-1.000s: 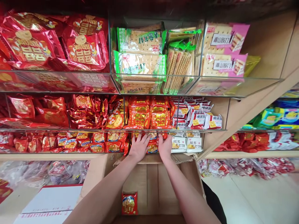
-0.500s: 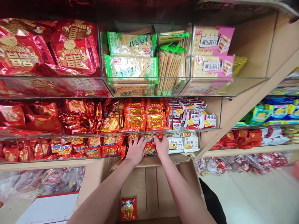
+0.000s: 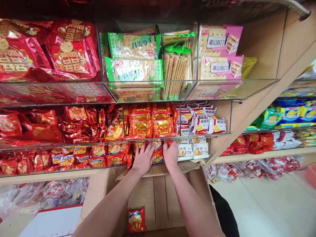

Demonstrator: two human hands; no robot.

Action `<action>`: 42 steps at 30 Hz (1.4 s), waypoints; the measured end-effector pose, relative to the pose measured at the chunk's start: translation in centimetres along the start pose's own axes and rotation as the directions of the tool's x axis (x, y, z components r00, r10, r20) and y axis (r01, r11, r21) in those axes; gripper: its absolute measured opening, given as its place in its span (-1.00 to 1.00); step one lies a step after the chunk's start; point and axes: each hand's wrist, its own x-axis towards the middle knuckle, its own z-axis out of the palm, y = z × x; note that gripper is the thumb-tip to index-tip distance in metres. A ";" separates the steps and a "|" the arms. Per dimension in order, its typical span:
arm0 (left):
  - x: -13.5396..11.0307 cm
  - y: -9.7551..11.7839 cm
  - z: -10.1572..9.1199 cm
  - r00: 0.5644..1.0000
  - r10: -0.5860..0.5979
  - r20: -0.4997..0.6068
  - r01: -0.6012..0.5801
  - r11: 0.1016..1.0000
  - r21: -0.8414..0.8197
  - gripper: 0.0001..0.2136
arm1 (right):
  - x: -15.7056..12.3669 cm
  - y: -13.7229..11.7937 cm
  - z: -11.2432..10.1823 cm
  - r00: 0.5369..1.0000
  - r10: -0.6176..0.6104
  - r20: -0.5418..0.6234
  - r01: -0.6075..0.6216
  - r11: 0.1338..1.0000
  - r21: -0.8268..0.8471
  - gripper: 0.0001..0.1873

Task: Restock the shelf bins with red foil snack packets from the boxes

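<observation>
My left hand point(image 3: 144, 160) lies with its fingers spread over red-and-gold snack packets point(image 3: 158, 157) in the bottom shelf row. Beside it, my right hand point(image 3: 171, 155) reaches under the shelf lip, thumb and fingers around a red snack packet point(image 3: 169, 143); its fingertips are partly hidden. White cracker packets point(image 3: 200, 149) lie just right of that hand. Below both forearms stands an opened cardboard box point(image 3: 161, 197), with one red snack packet point(image 3: 136, 219) at its near left.
Clear shelf fronts point(image 3: 148, 82) cross above my hands. Higher up are green-edged cracker packs point(image 3: 134, 70) and large red bags point(image 3: 71, 57). A slanted wooden shelf side point(image 3: 256, 95) rises to the right. A white sheet point(image 3: 50, 222) lies at lower left.
My right hand has pushed slightly farther in under the shelf lip. My left hand stays on the packets with fingers spread. The view has shifted a little.
</observation>
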 end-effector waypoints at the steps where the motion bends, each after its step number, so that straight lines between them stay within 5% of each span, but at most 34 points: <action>1: 0.0 0.0 0.0 1.000 0.002 -0.002 -0.002 1.000 -0.001 -0.48 | -0.2 0.0 -0.2 1.000 0.002 -0.003 -0.002 1.000 -0.024 -0.75; 10: -0.1 0.0 0.0 1.000 -0.001 -0.003 0.001 1.000 0.002 -0.48 | -3.0 2.6 -4.5 0.999 -0.008 0.042 0.010 0.999 -0.039 -0.72; 13: 0.0 0.1 -0.1 1.000 -0.003 0.006 0.003 1.000 0.002 -0.47 | -3.8 3.8 -6.3 0.991 0.034 0.127 -0.052 0.989 0.138 -0.70; 17: 0.1 0.2 -0.6 1.000 0.003 0.024 -0.003 1.000 0.003 -0.44 | -4.0 4.4 -7.6 0.948 0.140 0.285 -0.253 0.874 0.414 -0.69; 26: 2.5 2.6 -3.2 0.968 0.249 0.027 -0.249 0.969 -0.004 -0.49 | -3.3 4.5 -7.6 0.970 0.007 0.243 -0.082 0.950 0.300 -0.68; 35: 5.5 5.1 -1.4 0.997 0.044 0.058 -0.043 0.999 -0.016 -0.47 | -3.2 5.0 -7.5 0.953 0.039 0.301 -0.142 0.934 0.328 -0.66; 42: 5.3 4.1 -1.5 0.998 0.047 0.040 -0.047 0.999 0.008 -0.45 | -1.0 3.4 -5.6 0.951 -0.074 0.301 0.022 0.985 0.171 -0.77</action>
